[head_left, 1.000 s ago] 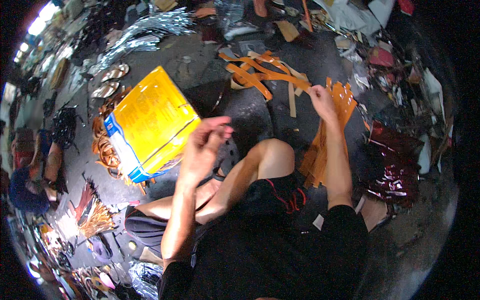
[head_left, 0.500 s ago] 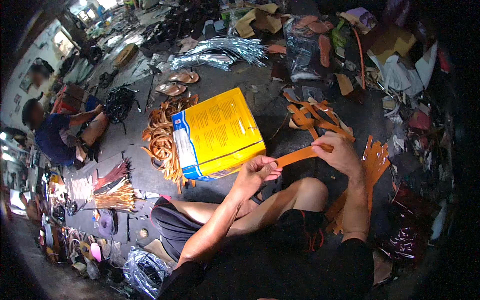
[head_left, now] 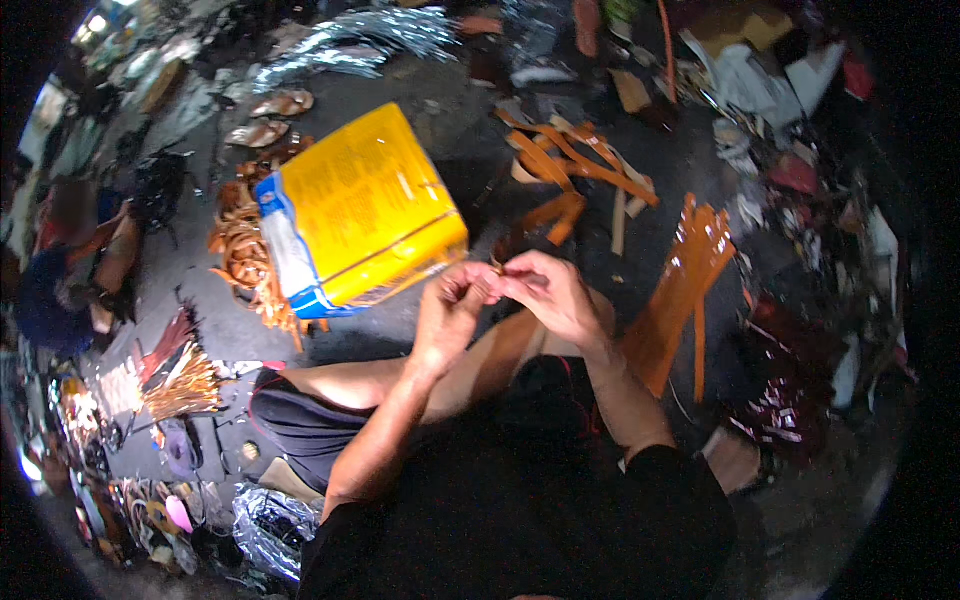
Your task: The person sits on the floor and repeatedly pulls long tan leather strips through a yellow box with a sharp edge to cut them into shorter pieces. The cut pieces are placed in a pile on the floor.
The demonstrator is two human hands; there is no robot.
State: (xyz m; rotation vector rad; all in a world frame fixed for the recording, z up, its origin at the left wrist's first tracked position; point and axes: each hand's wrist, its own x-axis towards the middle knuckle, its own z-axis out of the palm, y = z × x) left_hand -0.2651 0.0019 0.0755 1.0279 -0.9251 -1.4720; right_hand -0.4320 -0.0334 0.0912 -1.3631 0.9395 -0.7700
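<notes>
My left hand and my right hand meet in front of my crossed legs, fingertips pinched together. Between them is one end of an orange-brown flat strap, likely leather, mostly covered by my fingers. The strap seems to bend away beyond my hands toward other loose orange straps on the floor. Just left of my hands stands a yellow and blue box. To the right of my right forearm lies a fanned bundle of flat orange straps.
Coiled brown straps lie against the box's left side, and two sandals sit behind it. Silvery strips are at the back. A co-worker sits at the left. Scraps pile along the right.
My right hand has come in to meet the left; the strap stretched between them is now mostly hidden at the fingertips. The view has shifted, so the surroundings sit further up and left.
</notes>
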